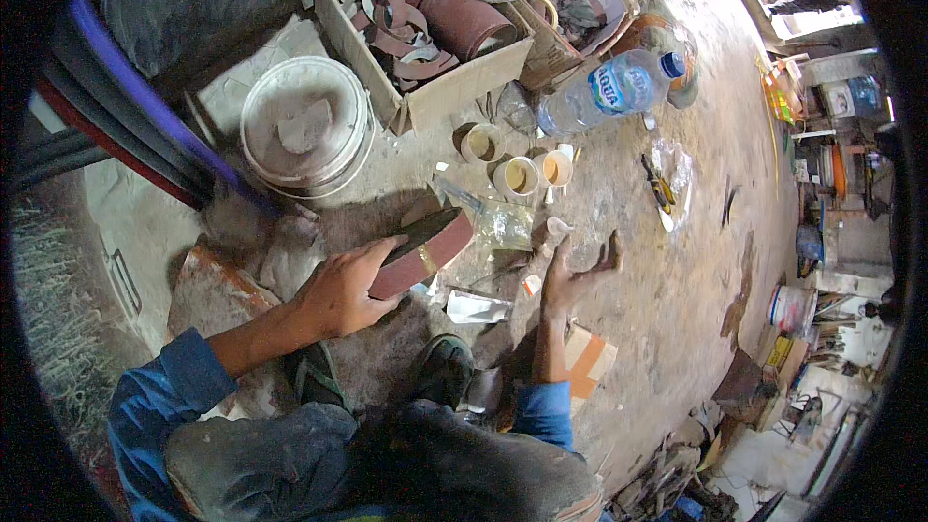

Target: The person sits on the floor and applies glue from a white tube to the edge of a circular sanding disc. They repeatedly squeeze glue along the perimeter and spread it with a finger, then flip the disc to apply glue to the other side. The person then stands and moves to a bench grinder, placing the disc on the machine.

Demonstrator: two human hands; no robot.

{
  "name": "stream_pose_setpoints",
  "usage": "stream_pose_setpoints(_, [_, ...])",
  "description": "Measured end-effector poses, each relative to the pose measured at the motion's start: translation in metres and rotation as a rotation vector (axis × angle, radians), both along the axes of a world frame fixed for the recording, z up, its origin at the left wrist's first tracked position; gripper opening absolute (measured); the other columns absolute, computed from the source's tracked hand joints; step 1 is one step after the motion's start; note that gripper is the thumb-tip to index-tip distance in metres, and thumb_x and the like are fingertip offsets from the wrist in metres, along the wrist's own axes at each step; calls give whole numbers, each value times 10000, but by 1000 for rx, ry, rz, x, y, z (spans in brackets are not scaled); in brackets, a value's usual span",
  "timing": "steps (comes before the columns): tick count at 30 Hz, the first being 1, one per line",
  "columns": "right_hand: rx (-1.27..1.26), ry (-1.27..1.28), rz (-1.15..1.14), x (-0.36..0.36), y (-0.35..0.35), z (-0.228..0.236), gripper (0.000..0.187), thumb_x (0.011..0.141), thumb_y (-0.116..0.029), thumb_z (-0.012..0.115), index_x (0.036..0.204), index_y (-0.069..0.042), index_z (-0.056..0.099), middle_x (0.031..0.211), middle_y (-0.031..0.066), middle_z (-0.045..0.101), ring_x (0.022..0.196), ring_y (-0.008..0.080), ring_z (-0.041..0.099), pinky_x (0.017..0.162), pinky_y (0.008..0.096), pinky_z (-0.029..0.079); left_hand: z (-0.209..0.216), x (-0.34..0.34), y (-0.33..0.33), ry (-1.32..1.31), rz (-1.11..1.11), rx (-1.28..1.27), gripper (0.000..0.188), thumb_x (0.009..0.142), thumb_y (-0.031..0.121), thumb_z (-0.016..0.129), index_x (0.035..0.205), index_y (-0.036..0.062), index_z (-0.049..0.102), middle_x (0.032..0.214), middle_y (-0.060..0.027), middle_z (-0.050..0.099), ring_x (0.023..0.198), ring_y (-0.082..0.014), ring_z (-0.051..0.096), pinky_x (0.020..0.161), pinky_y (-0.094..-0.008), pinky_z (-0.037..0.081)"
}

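We saw the left hand's (pixel 338 292) fingers pinching the reddish-brown band (pixel 433 256) over the floor (pixel 667 329), well in from its right edge; right hand (pixel 561 286), fingers spread. Beyond, we noted cups (pixel 516 177), bottle (pixel 614 92).

Sanding belt (pixel 440 246) reddish-brown; sleeves (pixel 198 370) blue; bucket (pixel 302 124) dusty white.

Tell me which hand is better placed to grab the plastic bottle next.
Probably your right hand: it's open, looks empty and appears nearer the plastic bottle. Your left hand holds the reddish-brown band.
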State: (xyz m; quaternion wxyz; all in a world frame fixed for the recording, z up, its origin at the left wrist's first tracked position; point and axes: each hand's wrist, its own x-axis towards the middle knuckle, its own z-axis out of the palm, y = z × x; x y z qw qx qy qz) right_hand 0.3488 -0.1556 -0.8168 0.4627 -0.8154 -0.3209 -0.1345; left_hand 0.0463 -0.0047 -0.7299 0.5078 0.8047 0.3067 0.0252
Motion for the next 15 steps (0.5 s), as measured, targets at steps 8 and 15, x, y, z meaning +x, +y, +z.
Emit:
stream_pose_setpoints(8, [-818,-386,550,67,92,-23,337,772,-131,736,1108,-118,737,1547,180,421,1448,449,313,1185,515,281,-1,6,8,47,26,15,619,809,194,752,1355,23,515,1044,-293,678,998,-456,667,833,-492,537])
stream_pose_setpoints(15, [-660,-379,682,86,108,-78,193,858,-101,544,783,24,670,1516,202,456,1453,440,317,1202,502,264,15,5,21,-38,91,-72,611,849,218,752,1349,-47,520,1088,-309,667,1032,-429,678,863,-446,530])
